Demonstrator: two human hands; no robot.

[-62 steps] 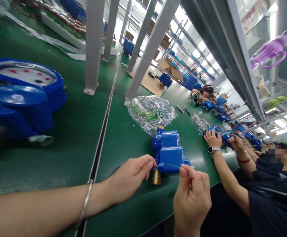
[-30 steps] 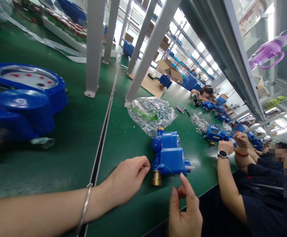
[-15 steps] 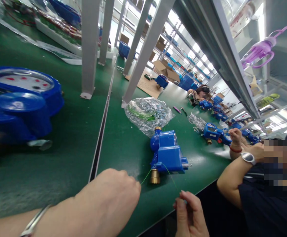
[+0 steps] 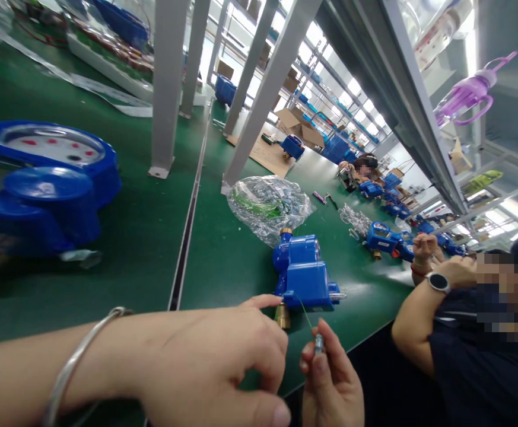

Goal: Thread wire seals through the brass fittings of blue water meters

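A blue water meter (image 4: pixel 305 267) with brass ends lies on the green bench. My left hand (image 4: pixel 223 356) reaches across in front of it, thumb apart, index finger stretched to the lug beside the lower brass end. Whether that fingertip touches the meter or the wire, I cannot tell. My right hand (image 4: pixel 330 379) pinches a small clear-blue wire seal (image 4: pixel 318 344) between thumb and fingers. Its green wire runs up from the pinch to the meter's lug. Behind the meter rests a clear plastic bag (image 4: pixel 267 204) of green wires and bluish seal bodies.
Another blue meter (image 4: pixel 49 184) sits close on the left. Grey posts (image 4: pixel 165 89) rise from the bench along a dark slot (image 4: pixel 183 255). At right, a co-worker's arm with a watch (image 4: pixel 439 282) is near more blue meters (image 4: pixel 381 236).
My left hand has moved right and up, from holding one side of the green wire to pointing at the lug. The seal body now shows in my right hand, which has moved slightly left.
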